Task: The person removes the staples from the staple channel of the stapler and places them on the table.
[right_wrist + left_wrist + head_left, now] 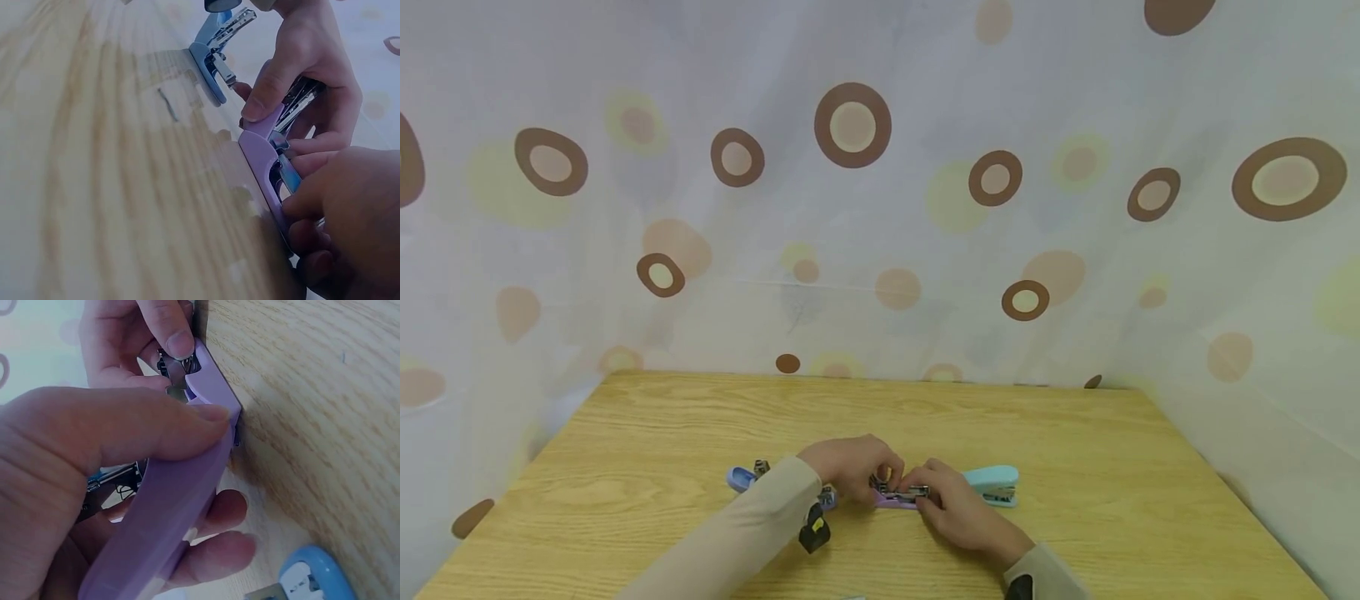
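Observation:
A purple stapler (895, 502) lies spread open on the table, with both hands on it. My left hand (853, 467) grips its raised purple top cover (169, 494), the thumb along the cover's side and fingers beneath. At the other end, my right hand (955, 504) pinches the stapler near its purple base (259, 159), fingertips by the metal parts. The metal rail (300, 112) stands up beside the cover in the right wrist view. Fingers partly hide the stapler's inner parts.
To the left lies a blue stapler (740, 478), also opened up, partly behind the left sleeve. A light teal stapler (992, 477) sits just beyond the right hand, closed. A patterned curtain (850, 333) borders the wooden table (1075, 433) at the back.

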Demonstrator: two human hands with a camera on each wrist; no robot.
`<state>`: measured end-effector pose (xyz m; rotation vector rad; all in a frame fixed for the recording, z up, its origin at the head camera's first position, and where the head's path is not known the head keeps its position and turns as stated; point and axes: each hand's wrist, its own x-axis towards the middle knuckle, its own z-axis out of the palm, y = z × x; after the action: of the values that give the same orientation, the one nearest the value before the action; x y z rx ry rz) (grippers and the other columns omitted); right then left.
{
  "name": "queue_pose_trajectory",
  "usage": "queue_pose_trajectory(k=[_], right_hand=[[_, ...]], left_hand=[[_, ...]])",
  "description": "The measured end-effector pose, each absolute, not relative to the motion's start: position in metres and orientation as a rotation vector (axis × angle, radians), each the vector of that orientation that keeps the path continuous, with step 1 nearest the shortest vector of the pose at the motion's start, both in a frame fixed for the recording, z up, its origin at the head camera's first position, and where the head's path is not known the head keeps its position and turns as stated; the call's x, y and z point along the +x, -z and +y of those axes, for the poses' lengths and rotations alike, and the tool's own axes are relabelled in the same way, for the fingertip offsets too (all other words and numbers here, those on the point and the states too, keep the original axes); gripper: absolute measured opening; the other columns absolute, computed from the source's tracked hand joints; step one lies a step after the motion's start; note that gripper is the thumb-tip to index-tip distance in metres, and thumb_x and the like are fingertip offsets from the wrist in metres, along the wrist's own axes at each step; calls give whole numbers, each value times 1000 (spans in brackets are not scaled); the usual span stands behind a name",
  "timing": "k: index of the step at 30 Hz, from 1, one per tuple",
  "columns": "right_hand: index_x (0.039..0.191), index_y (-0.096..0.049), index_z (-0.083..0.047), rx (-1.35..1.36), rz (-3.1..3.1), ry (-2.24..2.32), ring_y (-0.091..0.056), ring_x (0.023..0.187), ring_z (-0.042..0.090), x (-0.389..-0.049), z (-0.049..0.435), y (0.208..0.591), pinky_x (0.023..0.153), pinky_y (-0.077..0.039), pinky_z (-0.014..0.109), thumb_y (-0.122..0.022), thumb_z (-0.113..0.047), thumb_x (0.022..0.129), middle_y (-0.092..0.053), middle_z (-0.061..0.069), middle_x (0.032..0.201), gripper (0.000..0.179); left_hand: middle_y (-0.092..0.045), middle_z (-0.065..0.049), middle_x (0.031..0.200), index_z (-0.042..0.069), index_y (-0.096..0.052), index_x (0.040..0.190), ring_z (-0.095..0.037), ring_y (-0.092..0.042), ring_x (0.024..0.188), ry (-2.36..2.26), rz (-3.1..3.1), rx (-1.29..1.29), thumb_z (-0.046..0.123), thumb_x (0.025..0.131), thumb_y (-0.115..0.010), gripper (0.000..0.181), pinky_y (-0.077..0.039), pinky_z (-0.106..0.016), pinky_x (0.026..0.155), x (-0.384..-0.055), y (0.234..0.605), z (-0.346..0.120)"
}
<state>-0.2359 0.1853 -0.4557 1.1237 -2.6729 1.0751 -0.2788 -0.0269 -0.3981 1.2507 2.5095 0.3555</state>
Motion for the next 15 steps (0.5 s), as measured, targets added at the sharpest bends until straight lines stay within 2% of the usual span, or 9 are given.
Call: queue_pose_trajectory(k=[9, 15], right_hand=[[96, -60, -16, 1167, -2650, -1110, -37, 62, -1, -241, 187, 456, 57, -40, 18, -57, 6, 87, -45, -5, 79, 24], [103, -62, -17, 1178, -2644, -1098, -38, 62, -2, -241, 188, 457, 57, -40, 18, -56, 5, 88, -50, -4, 84, 27]], left_hand=[[-61, 9, 94, 23, -63, 84, -3, -53, 83, -386, 2506, 1169, 2, 76, -78, 27, -46, -19, 70, -277, 398, -27], [-60, 9, 94, 23, -62, 83, -3, -53, 83, -377, 2513, 1160, 3, 76, -78, 26, -46, -19, 71, -276, 398, -26]])
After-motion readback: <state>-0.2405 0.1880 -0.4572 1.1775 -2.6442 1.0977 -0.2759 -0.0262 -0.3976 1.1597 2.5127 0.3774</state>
